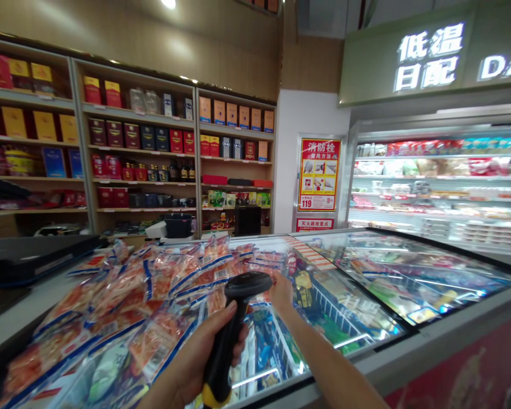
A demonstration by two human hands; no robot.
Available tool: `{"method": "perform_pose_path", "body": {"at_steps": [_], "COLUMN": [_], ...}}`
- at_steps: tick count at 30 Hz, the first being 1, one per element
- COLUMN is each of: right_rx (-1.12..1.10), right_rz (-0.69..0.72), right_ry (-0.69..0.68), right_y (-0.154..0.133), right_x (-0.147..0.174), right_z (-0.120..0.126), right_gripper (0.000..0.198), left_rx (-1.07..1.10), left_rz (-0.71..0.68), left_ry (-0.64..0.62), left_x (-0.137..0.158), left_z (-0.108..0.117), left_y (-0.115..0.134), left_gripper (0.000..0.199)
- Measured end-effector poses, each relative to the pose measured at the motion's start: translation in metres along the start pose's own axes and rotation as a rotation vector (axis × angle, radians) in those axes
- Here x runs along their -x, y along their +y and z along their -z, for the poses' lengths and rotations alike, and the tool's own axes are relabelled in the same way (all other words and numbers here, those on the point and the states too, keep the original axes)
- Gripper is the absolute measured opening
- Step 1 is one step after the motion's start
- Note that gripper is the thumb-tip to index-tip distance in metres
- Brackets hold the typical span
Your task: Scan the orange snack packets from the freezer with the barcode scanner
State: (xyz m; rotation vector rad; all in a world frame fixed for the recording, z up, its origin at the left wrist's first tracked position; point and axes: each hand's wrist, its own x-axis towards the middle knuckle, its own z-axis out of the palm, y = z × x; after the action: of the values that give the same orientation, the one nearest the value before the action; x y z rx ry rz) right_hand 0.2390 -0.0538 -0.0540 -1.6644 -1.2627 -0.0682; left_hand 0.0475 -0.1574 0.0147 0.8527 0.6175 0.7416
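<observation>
My left hand [196, 352] is wrapped round the handle of a black barcode scanner [221, 358] with yellow trim at its base. The scanner's head points away and to the right. My right hand [283, 292] reaches forward just beyond the scanner's head, over the freezer. Its fingers look curled in, partly hidden by the scanner, and what they grip cannot be made out. Beneath and to the left lie many clear bags of orange-red food [162, 278] with blue edges, piled on the freezer's glass top. Some bags show barcodes.
The chest freezer [387, 363] has a glass top, with white wire baskets [336, 309] and packaged goods below it. A black flat device [34, 255] sits at left. Shelves of boxes [140, 136] line the back wall. A lit refrigerated display [434, 187] stands at right.
</observation>
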Motion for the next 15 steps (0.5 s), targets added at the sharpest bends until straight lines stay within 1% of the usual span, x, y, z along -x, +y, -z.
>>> {"method": "perform_pose_path", "body": {"at_steps": [4,7,10,13,15], "right_rx": [-0.017,-0.034,0.076,0.285,0.447], "right_rz": [0.01,0.073,0.066,-0.072,-0.14], "right_ry": [-0.016,-0.006,0.049,0.104,0.134], "right_y": [-0.007,0.008,0.047,0.104,0.142], "right_x": [-0.005,-0.018,-0.041,-0.066,-0.081], "right_z": [-0.006,0.007,0.04,0.085,0.114], "right_gripper": [0.023,0.028,0.028,0.023,0.023], "left_rx": [-0.005,-0.018,-0.055,-0.074,-0.082], "left_rz": [0.009,0.031,0.049,0.059,0.06], "left_ry": [0.009,0.006,0.02,0.013,-0.01], "left_x": [-0.004,-0.011,-0.022,-0.037,-0.048], "left_z": [0.0,-0.002,-0.01,-0.023,-0.03], "left_y": [-0.002,-0.002,-0.003,-0.008,-0.013], "left_gripper": [0.031,0.031,0.033,0.038,0.04]}}
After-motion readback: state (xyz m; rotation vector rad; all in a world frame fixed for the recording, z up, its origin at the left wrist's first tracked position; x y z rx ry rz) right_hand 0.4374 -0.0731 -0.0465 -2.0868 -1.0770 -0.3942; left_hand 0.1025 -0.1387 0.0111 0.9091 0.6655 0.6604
